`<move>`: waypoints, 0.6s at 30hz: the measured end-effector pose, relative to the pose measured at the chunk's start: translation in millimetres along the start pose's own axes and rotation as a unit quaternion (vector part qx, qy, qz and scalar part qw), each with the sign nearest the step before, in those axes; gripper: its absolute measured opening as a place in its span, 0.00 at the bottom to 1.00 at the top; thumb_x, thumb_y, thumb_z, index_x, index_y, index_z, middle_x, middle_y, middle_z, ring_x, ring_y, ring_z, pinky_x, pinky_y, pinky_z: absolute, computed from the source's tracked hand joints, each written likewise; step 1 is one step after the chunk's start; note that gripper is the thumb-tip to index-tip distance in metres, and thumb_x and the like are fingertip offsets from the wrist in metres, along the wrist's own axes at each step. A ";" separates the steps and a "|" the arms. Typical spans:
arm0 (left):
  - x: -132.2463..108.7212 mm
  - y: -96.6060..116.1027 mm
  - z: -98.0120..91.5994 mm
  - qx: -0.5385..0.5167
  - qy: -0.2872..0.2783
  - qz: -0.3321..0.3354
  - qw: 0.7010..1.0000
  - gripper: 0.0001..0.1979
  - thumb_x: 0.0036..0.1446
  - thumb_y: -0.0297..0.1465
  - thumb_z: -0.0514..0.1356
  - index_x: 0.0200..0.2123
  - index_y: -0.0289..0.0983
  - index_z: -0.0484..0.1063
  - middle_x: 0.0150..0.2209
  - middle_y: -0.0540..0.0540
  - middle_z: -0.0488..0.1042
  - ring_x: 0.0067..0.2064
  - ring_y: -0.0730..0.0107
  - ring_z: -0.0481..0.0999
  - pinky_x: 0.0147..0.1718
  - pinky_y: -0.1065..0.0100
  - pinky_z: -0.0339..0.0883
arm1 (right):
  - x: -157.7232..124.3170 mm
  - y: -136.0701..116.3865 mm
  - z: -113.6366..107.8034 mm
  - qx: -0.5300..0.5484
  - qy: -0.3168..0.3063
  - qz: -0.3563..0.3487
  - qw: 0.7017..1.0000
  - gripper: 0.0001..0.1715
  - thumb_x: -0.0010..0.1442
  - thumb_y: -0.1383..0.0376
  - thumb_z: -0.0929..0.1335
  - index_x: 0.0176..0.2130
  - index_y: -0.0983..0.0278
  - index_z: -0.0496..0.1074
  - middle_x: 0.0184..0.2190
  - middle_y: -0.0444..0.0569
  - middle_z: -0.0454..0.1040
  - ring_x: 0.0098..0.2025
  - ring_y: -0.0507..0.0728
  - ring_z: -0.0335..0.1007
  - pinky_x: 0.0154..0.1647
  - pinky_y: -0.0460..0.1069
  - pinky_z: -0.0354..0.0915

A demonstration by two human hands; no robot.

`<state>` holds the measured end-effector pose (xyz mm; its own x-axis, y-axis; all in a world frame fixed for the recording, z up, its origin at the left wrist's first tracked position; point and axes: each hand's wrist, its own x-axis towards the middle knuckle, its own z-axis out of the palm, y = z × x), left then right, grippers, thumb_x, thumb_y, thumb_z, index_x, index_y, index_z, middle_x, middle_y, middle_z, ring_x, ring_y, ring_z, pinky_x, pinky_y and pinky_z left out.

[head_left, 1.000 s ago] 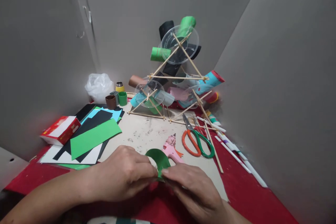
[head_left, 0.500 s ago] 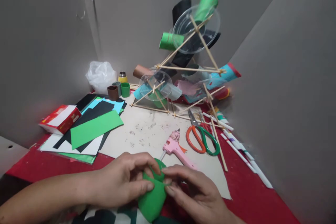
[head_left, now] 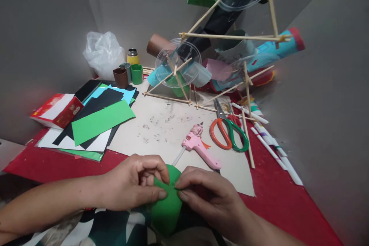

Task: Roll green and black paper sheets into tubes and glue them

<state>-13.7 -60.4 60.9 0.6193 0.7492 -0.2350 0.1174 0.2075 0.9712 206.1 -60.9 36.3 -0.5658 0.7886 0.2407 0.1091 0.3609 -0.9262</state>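
Note:
A curled piece of green paper (head_left: pixel 167 215) is held between both hands at the near edge of the table. My left hand (head_left: pixel 135 180) pinches its left side, thumb in front and fingers behind the upper edge. With thumb and fingertips, my right hand (head_left: pixel 207 196) grips the right part of that upper edge, close to the left fingertips. The paper's lower end hangs over my lap. Just beyond the hands lies a pink hot glue gun (head_left: pixel 198 146) with a glue stick out of its back. To its right are scissors (head_left: pixel 229 134) with orange and green handles.
Left are stacked paper sheets (head_left: pixel 103 121) and a red box (head_left: pixel 57 110). Behind them stand small paper cups (head_left: pixel 136 74), a yellow bottle (head_left: pixel 133 57) and a plastic bag (head_left: pixel 103 54). A stick frame with clear discs (head_left: pixel 178 62) and paper tubes rises at the back. White rolled sticks (head_left: pixel 288 169) lie right.
The view has tilted down and come closer, so the stick frame's top is cut off. Both hands still hold the green paper; the right fingertips have closed in towards the left ones.

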 end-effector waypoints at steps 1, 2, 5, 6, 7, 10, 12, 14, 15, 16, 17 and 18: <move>-0.5 -0.3 0.0 0.027 0.004 0.008 1.000 0.06 0.53 0.27 0.62 0.35 0.35 0.67 0.19 0.59 0.58 0.19 0.83 0.55 0.17 0.79 0.49 | 0.5 -0.4 -0.1 -0.009 0.002 -0.001 1.000 0.06 0.60 0.70 0.67 0.36 0.63 0.74 0.26 0.45 0.71 0.27 0.51 0.68 0.25 0.44 0.63; -1.1 -0.3 0.2 0.054 0.009 0.020 0.998 0.07 0.53 0.26 0.62 0.35 0.35 0.67 0.19 0.59 0.58 0.19 0.83 0.55 0.18 0.79 0.49 | 0.6 -0.5 -0.1 -0.018 0.004 -0.002 1.000 0.06 0.60 0.70 0.67 0.36 0.63 0.75 0.25 0.45 0.71 0.26 0.51 0.67 0.25 0.44 0.63; -2.5 -0.3 1.1 0.126 0.029 0.067 0.989 0.10 0.51 0.24 0.62 0.38 0.35 0.70 0.21 0.58 0.59 0.20 0.82 0.56 0.19 0.79 0.50 | -0.6 1.1 0.3 -0.035 0.011 -0.022 0.999 0.06 0.59 0.71 0.68 0.37 0.63 0.75 0.24 0.45 0.70 0.25 0.51 0.66 0.23 0.44 0.61; -3.0 -0.6 1.3 0.145 0.034 0.078 0.986 0.10 0.51 0.24 0.62 0.39 0.35 0.70 0.22 0.58 0.60 0.20 0.82 0.56 0.19 0.79 0.50 | -1.1 1.9 0.5 -0.038 0.015 -0.031 0.999 0.06 0.58 0.71 0.68 0.37 0.64 0.75 0.23 0.44 0.70 0.24 0.51 0.66 0.22 0.44 0.61; -3.4 -1.1 1.4 0.160 0.038 0.085 0.983 0.11 0.51 0.23 0.62 0.40 0.35 0.71 0.22 0.58 0.59 0.21 0.82 0.56 0.19 0.79 0.50 | -1.5 2.6 0.7 -0.039 0.017 -0.039 0.998 0.07 0.58 0.71 0.68 0.38 0.64 0.75 0.23 0.44 0.69 0.24 0.51 0.66 0.22 0.44 0.61; -4.5 -2.9 1.2 0.191 0.039 0.090 0.977 0.11 0.52 0.25 0.62 0.41 0.35 0.72 0.21 0.58 0.58 0.21 0.82 0.56 0.19 0.78 0.50 | -1.7 3.5 1.1 -0.047 0.020 -0.053 0.997 0.07 0.57 0.71 0.69 0.39 0.64 0.76 0.22 0.44 0.68 0.23 0.50 0.65 0.22 0.44 0.60; -5.0 -3.5 0.9 0.199 0.035 0.095 0.975 0.11 0.53 0.26 0.62 0.42 0.35 0.73 0.21 0.57 0.58 0.21 0.81 0.57 0.19 0.78 0.50 | -1.5 3.4 1.4 -0.051 0.018 -0.057 0.997 0.08 0.57 0.70 0.69 0.39 0.64 0.75 0.22 0.43 0.68 0.23 0.50 0.64 0.22 0.44 0.60; -5.5 -3.8 0.6 0.199 0.034 0.098 0.975 0.10 0.53 0.26 0.63 0.41 0.35 0.74 0.21 0.57 0.57 0.21 0.81 0.56 0.19 0.78 0.50 | -1.9 3.5 1.8 -0.051 0.018 -0.061 0.997 0.09 0.57 0.70 0.69 0.40 0.63 0.75 0.22 0.43 0.67 0.23 0.50 0.64 0.22 0.44 0.60; -5.7 -3.9 0.5 0.197 0.035 0.097 0.975 0.10 0.53 0.26 0.63 0.40 0.34 0.74 0.21 0.57 0.57 0.21 0.81 0.56 0.18 0.78 0.50 | -2.6 3.9 2.3 -0.049 0.018 -0.058 0.997 0.09 0.57 0.71 0.69 0.41 0.63 0.75 0.22 0.42 0.67 0.23 0.50 0.63 0.22 0.44 0.60; -5.9 -4.0 0.5 0.194 0.035 0.094 0.976 0.09 0.53 0.27 0.63 0.40 0.34 0.74 0.21 0.58 0.56 0.20 0.81 0.55 0.18 0.77 0.49 | -3.6 4.4 2.9 -0.043 0.019 -0.050 0.998 0.10 0.57 0.71 0.69 0.41 0.63 0.75 0.22 0.42 0.66 0.23 0.49 0.63 0.22 0.44 0.59; -6.1 -4.3 0.6 0.191 0.035 0.091 0.977 0.09 0.53 0.27 0.63 0.39 0.34 0.74 0.20 0.58 0.56 0.20 0.81 0.55 0.18 0.77 0.49 | -5.0 5.0 3.6 -0.034 0.019 -0.036 0.999 0.10 0.57 0.71 0.69 0.41 0.63 0.75 0.22 0.42 0.66 0.22 0.49 0.61 0.21 0.43 0.58; -6.3 -4.6 0.9 0.187 0.033 0.085 0.978 0.09 0.54 0.27 0.62 0.40 0.34 0.74 0.20 0.58 0.55 0.20 0.81 0.54 0.18 0.77 0.48 | -6.6 5.8 4.4 -0.020 0.018 -0.016 0.999 0.10 0.57 0.70 0.69 0.41 0.62 0.75 0.22 0.41 0.65 0.21 0.49 0.59 0.21 0.43 0.57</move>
<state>-17.4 -66.6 58.0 0.6050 0.7941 -0.0583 0.3000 -0.1595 0.9405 206.9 -66.1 28.1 -0.5392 0.7936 0.2818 0.1244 0.4060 -0.9054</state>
